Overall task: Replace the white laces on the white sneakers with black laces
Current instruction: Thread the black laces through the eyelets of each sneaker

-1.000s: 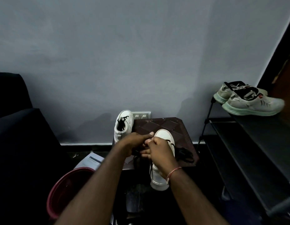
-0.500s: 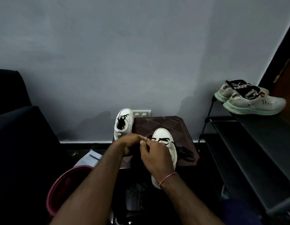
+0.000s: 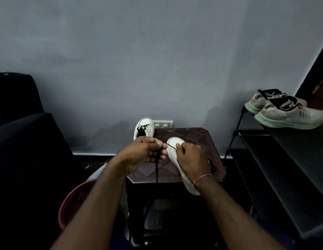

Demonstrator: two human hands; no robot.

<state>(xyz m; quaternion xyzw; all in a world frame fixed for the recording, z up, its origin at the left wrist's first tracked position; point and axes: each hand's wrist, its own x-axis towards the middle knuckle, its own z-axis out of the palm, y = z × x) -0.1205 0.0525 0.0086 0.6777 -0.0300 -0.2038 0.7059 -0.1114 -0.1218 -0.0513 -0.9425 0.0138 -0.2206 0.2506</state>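
Note:
A white sneaker (image 3: 172, 150) lies on a dark brown stool (image 3: 193, 138), toe pointing at the wall. My right hand (image 3: 192, 158) rests on top of it and pinches a black lace. My left hand (image 3: 145, 151) sits just left of the toe and pinches the same black lace (image 3: 156, 168), pulled taut between the hands, with a length hanging down over the stool's front. The second white sneaker (image 3: 144, 128) stands at the stool's back left against the wall, black lace showing in its opening.
A maroon bucket (image 3: 72, 201) stands on the floor at lower left beside a dark sofa (image 3: 21, 141). A black shoe rack (image 3: 283, 159) on the right carries a pair of grey-green trainers (image 3: 287, 114). A wall socket (image 3: 162, 124) is behind the stool.
My left hand has drawn away to the left, pulling the black lace taut. My right hand has slid further onto the sneaker. The view has shifted slightly.

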